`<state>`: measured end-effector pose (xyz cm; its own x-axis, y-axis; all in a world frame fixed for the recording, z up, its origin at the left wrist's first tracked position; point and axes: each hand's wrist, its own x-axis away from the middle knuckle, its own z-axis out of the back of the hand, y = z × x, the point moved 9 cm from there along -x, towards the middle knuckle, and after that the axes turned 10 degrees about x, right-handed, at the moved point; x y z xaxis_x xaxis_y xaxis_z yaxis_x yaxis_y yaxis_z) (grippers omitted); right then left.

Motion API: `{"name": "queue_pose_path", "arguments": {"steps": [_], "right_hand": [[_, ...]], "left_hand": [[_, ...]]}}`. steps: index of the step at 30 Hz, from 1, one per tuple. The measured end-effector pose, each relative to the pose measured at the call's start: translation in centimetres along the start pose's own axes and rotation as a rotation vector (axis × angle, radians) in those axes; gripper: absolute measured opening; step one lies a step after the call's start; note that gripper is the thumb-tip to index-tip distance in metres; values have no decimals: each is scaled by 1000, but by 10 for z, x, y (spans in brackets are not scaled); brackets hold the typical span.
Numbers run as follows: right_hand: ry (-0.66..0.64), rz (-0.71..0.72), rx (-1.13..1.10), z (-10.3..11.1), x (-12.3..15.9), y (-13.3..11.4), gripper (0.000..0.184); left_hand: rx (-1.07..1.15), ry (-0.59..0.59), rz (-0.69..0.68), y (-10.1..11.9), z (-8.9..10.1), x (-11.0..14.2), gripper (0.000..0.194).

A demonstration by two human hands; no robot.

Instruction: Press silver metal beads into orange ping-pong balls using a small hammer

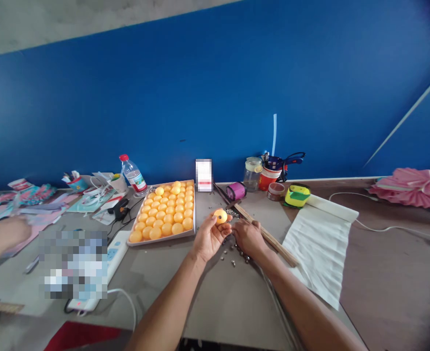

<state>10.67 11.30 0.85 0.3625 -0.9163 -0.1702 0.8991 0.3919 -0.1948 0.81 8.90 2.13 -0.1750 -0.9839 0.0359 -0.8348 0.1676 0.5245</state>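
Note:
Between the fingers of my left hand is an orange ping-pong ball with a small dark spot on the side facing me. My right hand rests low over the table just to the right, its fingers curled down among small shiny metal pieces; whatever they pinch is hidden. Beside that hand a wooden stick lies slanting across the table. To the left of my hands stands a shallow box filled with rows of orange balls, a few lying on top.
A power strip with cables lies left of the box, near a water bottle. Another person's hand is at far left. Behind are a purple spool, a glass jar and a red cup. White cloth lies right.

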Motion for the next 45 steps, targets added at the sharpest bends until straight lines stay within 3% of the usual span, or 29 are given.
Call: {"name": "queue_pose_path", "arguments": {"steps": [11, 16, 20, 26, 29, 34, 45], "right_hand": [[-6, 62, -12, 3, 3, -8, 16], [98, 40, -137, 7, 2, -4, 16], [194, -40, -406, 14, 1, 6, 12], [132, -202, -1381, 2, -3, 21, 18], [74, -185, -1661, 3, -2, 11, 23], [-6, -166, -1813, 3, 1, -3, 23], [-45, -159, -1872, 5, 2, -10, 22]], "left_hand": [[20, 13, -1, 1, 2, 0, 32], [12, 1, -4, 1, 1, -1, 32], [-16, 5, -13, 3, 0, 0, 31], [-75, 56, -24, 3, 4, 1, 34], [-91, 46, -15, 0, 3, 0, 34], [-99, 12, -16, -5, 0, -1, 36], [-121, 9, -22, -7, 0, -1, 38]]}}
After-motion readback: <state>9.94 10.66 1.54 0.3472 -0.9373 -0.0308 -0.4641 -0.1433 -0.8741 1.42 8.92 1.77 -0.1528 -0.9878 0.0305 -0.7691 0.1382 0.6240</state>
